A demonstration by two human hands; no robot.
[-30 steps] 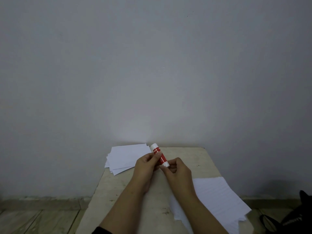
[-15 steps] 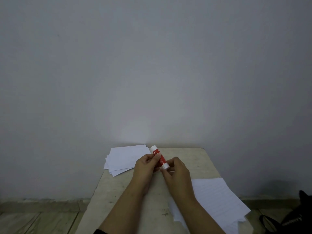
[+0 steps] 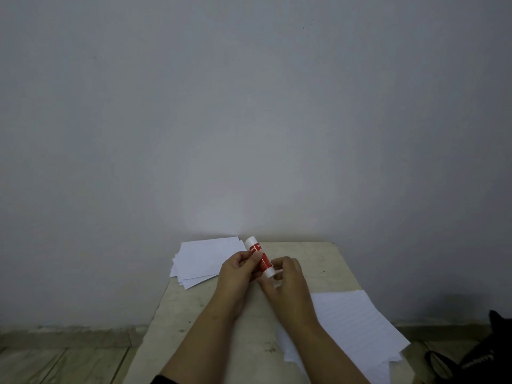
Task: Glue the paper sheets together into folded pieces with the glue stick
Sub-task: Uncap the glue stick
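The glue stick [image 3: 260, 259] is red and white. It is held tilted above the counter [image 3: 327, 270]. The left hand [image 3: 238, 275] has its fingers curled around the middle. The right hand [image 3: 288, 284] pinches the bottom end. One pile of paper [image 3: 205, 259] sits at the far left corner. More paper sheets [image 3: 352, 325] lie at the right. A plain grey wall [image 3: 249, 120] is behind, and the floor [image 3: 55, 364] is below.

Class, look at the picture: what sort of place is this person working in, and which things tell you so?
Probably a plain room at home: a small worn table pushed against a bare grey wall, and a tiled floor.
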